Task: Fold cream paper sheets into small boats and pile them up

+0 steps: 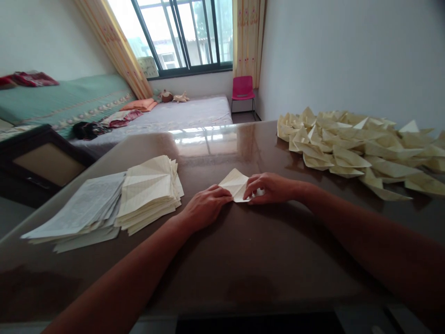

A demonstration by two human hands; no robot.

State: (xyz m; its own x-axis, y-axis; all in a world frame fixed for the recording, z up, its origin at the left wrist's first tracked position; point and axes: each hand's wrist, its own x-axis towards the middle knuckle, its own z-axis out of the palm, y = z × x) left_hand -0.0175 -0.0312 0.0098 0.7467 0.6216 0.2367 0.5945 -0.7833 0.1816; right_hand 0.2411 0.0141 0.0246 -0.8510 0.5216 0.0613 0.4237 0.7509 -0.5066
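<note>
A small cream sheet of folded paper (pixel 235 182) lies on the brown table between my hands, with creases across it and a peak at its far side. My left hand (pixel 210 204) rests on its left corner, fingers together and pressing the edge down. At the right corner, the fingers and thumb of my right hand (pixel 266 188) are curled and pinch the paper's edge. Left of my hands sits a stack of creased cream paper (pixel 148 190), beside a pile of printed sheets (pixel 81 206).
Folded paper boats (pixel 347 139) are heaped at the right of the glossy table (pixel 222 260). Beyond the table stand a bed (pixel 194 111), a pink chair (pixel 242 88) and a window. A dark cabinet (pixel 45 162) is at the left.
</note>
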